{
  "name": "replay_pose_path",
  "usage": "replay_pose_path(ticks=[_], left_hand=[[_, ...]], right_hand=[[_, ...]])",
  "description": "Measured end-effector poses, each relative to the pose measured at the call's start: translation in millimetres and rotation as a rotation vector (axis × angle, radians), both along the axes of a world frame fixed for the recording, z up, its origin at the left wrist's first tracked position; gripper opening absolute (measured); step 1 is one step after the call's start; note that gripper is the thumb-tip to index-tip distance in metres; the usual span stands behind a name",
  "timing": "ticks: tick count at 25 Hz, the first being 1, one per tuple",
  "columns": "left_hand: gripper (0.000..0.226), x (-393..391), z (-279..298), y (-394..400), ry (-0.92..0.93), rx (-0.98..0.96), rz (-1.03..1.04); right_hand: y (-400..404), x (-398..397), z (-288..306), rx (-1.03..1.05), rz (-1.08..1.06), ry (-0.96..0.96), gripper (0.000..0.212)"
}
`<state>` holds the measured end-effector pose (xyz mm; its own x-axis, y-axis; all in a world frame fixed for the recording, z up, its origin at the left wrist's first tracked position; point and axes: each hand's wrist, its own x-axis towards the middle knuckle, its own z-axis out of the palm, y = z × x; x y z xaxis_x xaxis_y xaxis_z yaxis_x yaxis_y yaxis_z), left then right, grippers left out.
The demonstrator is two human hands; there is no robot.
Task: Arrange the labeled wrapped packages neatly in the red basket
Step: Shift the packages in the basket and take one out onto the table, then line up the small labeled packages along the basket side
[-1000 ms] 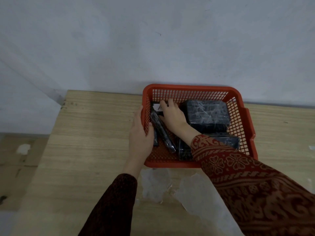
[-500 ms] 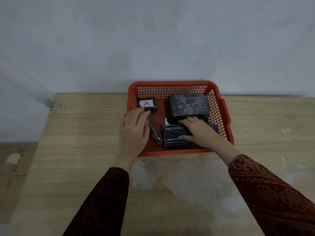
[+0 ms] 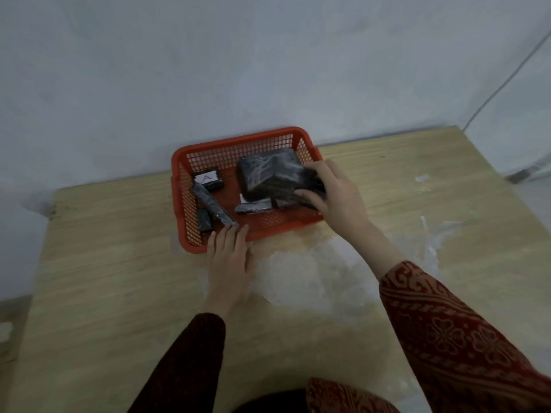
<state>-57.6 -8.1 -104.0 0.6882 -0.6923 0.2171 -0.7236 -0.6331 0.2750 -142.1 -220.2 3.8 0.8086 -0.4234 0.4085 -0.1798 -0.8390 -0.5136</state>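
The red basket (image 3: 232,143) stands on the wooden table against the wall. Inside lie several black wrapped packages: a small one with a white "A" label (image 3: 207,179) at the back left, a long thin one (image 3: 212,205) along the left side, a small one (image 3: 204,220) beside it, a flat one (image 3: 253,207) in the middle. My right hand (image 3: 334,193) grips the big black package (image 3: 267,174) at its right end, tilted up inside the basket. My left hand (image 3: 229,260) rests flat with its fingers against the basket's front rim.
Crumpled clear plastic wrap (image 3: 316,272) lies on the table (image 3: 119,263) in front of the basket. The table's left edge drops to the floor. A grey wall rises right behind the basket. A cable (image 3: 507,79) runs down the wall at the right.
My right hand moved from the front package to the big package and tilted it up. My left hand slid from the basket's left wall to its front rim. The view swung left.
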Motion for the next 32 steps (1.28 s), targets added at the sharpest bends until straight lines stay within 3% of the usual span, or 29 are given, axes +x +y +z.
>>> replay_pose_path(ticks=[3, 8, 10, 13, 16, 21, 24, 26, 28, 30, 32], left_hand=[[0.047, 0, -1, 1, -0.01, 0.012, 0.003], [0.048, 1, -3, 0, -0.011, 0.021, 0.013], [0.047, 2, -4, 0, -0.019, 0.019, 0.009], [0.045, 3, -7, -1, -0.043, 0.011, 0.007], [0.045, 3, -9, -1, -0.046, -0.004, 0.02], [0.047, 4, -6, 0, -0.027, 0.0, 0.024], [0.05, 1, 4, -1, 0.065, -0.015, 0.011], [0.045, 5, 11, 0, 0.175, -0.039, 0.007], [0.039, 13, 18, 5, 0.3, -0.167, 0.008], [0.032, 25, 27, 13, 0.299, -0.346, 0.097], [0.031, 45, 32, 22, 0.233, -0.471, 0.265]], right_hand=[[-4, -42, -1, 0.218, -0.22, -0.153, 0.036], [-13, -95, -22, 0.76, -0.531, -0.379, 0.021], [-15, -112, -45, 0.947, -0.632, -0.328, 0.024], [-9, -128, -83, 1.17, -0.657, -0.043, 0.029], [-3, -132, -106, 1.117, -0.682, 0.165, 0.044], [-2, -125, -113, 0.708, -0.716, 0.436, 0.039], [4, -106, -94, 0.452, -0.699, 0.385, 0.037], [13, -65, -70, 0.315, -0.506, 0.171, 0.031], [28, -4, -51, 0.266, -0.227, 0.073, 0.023], [51, 57, -47, 0.214, 0.05, 0.126, 0.021], [76, 107, -57, 0.087, 0.274, 0.281, 0.032]])
